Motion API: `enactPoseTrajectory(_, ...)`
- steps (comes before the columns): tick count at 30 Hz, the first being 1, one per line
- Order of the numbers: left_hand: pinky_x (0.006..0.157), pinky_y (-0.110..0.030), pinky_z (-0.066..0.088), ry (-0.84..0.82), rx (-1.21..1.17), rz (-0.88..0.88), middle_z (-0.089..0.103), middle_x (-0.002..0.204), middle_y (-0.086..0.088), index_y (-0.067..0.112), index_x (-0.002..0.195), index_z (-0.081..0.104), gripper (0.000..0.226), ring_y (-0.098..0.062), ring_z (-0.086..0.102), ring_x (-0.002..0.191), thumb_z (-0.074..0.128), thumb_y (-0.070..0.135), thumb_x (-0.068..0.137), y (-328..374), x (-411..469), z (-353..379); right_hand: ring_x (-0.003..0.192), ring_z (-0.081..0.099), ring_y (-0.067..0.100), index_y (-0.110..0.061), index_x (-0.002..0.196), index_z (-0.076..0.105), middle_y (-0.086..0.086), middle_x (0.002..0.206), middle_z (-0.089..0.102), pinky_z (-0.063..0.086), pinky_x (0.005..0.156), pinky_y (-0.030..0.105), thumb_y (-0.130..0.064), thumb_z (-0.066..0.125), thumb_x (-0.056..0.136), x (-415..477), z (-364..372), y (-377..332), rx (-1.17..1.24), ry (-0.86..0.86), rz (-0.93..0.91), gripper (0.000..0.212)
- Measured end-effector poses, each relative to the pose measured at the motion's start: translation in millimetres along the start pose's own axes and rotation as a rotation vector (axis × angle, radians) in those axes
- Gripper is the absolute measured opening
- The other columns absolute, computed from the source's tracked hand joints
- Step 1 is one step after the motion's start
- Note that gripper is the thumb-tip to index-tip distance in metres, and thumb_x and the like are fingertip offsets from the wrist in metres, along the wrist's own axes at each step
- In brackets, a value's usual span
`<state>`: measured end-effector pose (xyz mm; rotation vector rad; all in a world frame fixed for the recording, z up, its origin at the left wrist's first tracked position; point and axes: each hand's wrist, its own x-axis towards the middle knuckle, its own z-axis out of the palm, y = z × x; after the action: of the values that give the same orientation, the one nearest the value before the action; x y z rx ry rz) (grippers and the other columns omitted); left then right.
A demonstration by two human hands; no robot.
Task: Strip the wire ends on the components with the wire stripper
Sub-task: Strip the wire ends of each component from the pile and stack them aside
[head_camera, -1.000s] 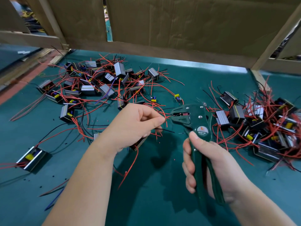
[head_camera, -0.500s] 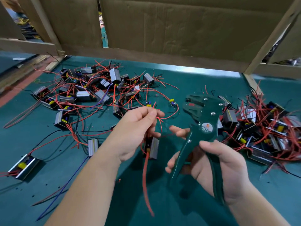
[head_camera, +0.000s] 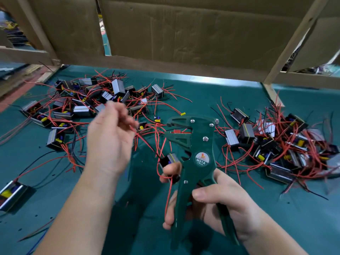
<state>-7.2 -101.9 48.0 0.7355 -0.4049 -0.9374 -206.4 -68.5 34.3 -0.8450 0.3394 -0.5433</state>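
While R hand (head_camera: 226, 205) fingers curl round wire stripper (head_camera: 195, 142) handles + a component (head_camera: 172, 158), L hand (head_camera: 110, 140) fingers (blurred) pinch its red wire (head_camera: 145, 141).

a small electronics assembly workshop is shown. a desk (head_camera: 211, 92) laid with a green covering is strewn with heaps of small boxed components (head_camera: 118, 87), from which tangles of red wires (head_camera: 311, 142) are trailed. a green wire stripper (head_camera: 198, 144) is held over it. the station is screened at the back by plain cardboard sheets (head_camera: 184, 34) set against a bare wooden frame (head_camera: 292, 39).
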Motion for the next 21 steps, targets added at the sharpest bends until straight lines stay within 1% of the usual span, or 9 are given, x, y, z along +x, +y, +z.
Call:
enactPoseTrajectory(3,0.051,-0.016,0.04,0.211,-0.066,0.089,0.05,0.055,0.009,0.02,0.063,0.059,0.045,-0.004,0.045,0.048,0.039,0.025,0.103,26.9,25.9,-29.1,0.074,0.064,0.04,0.0,0.121,0.06,0.025,0.104,0.06,0.05,0.075,0.056,-0.012,0.075,0.068,-4.9,-4.4,-3.5,-0.019,0.031,-0.04,0.057)
enactPoseTrajectory(6,0.048,-0.017,0.034,0.405,0.231,0.151,0.049,0.052,0.013,0.022,0.07,0.056,0.035,-0.003,0.041,0.044,0.043,0.028,0.102,37.4,40.2,-54.6,0.071,0.064,0.042,0.005,0.118,0.06,0.025,0.109,0.059,0.052,0.07,0.055,-0.017,0.086,0.055,-5.9,-9.1,-13.3,0.029,0.195,-0.21,0.072)
enactPoseTrajectory(8,0.046,-0.018,0.033,0.475,0.446,0.154,0.051,0.048,0.012,0.022,0.065,0.057,0.032,-0.002,0.04,0.041,0.05,0.026,0.096,33.6,43.0,-60.8,0.07,0.064,0.043,0.006,0.119,0.059,0.023,0.114,0.058,0.052,0.071,0.056,-0.01,0.079,0.055,-8.6,-13.4,-24.2,-0.012,0.327,-0.351,0.069)
enactPoseTrajectory(10,0.046,-0.017,0.034,0.451,0.633,0.156,0.055,0.055,0.011,0.022,0.064,0.061,0.03,-0.001,0.043,0.043,0.053,0.026,0.092,26.3,42.5,-61.5,0.07,0.064,0.042,0.003,0.12,0.058,0.021,0.114,0.057,0.053,0.071,0.056,-0.006,0.068,0.058,-14.4,-19.4,-34.7,-0.064,0.436,-0.442,0.063)
enactPoseTrajectory(12,0.052,-0.018,0.038,0.37,0.785,0.152,0.06,0.067,0.011,0.026,0.07,0.067,0.026,-0.001,0.047,0.051,0.052,0.027,0.091,19.5,40.8,-61.8,0.07,0.065,0.041,0.0,0.118,0.06,0.02,0.108,0.059,0.053,0.07,0.055,-0.014,0.075,0.057,-19.5,-23.8,-42.0,-0.078,0.463,-0.483,0.065)
enactPoseTrajectory(15,0.068,-0.023,0.043,0.3,0.946,0.168,0.066,0.084,0.012,0.028,0.09,0.071,0.019,-0.003,0.053,0.066,0.053,0.021,0.089,13.7,39.0,-63.2,0.071,0.065,0.041,-0.002,0.116,0.062,0.02,0.104,0.061,0.053,0.071,0.055,-0.021,0.081,0.051,-22.8,-27.1,-47.2,-0.07,0.455,-0.486,0.07)
enactPoseTrajectory(18,0.069,-0.014,0.039,0.289,1.122,0.267,0.065,0.09,0.014,0.031,0.102,0.068,0.02,0.003,0.054,0.07,0.055,0.021,0.09,11.4,32.9,-57.9,0.072,0.063,0.042,-0.002,0.115,0.064,0.025,0.112,0.06,0.053,0.071,0.055,-0.025,0.084,0.052,-25.3,-27.0,-46.8,-0.024,0.35,-0.434,0.07)
enactPoseTrajectory(20,0.065,-0.005,0.037,0.235,1.194,0.394,0.064,0.091,0.012,0.031,0.102,0.068,0.02,0.01,0.054,0.07,0.055,0.02,0.09,9.6,25.2,-48.6,0.072,0.062,0.043,0.0,0.118,0.062,0.03,0.118,0.058,0.053,0.07,0.055,-0.022,0.081,0.057,-26.0,-24.5,-43.5,0.037,0.245,-0.375,0.067)
enactPoseTrajectory(21,0.066,-0.006,0.038,0.187,1.195,0.442,0.065,0.093,0.009,0.032,0.099,0.068,0.02,0.008,0.055,0.071,0.055,0.019,0.091,7.8,20.6,-43.0,0.073,0.062,0.043,0.001,0.119,0.061,0.032,0.12,0.056,0.052,0.07,0.056,-0.02,0.08,0.06,-25.4,-23.0,-41.6,0.076,0.202,-0.342,0.066)
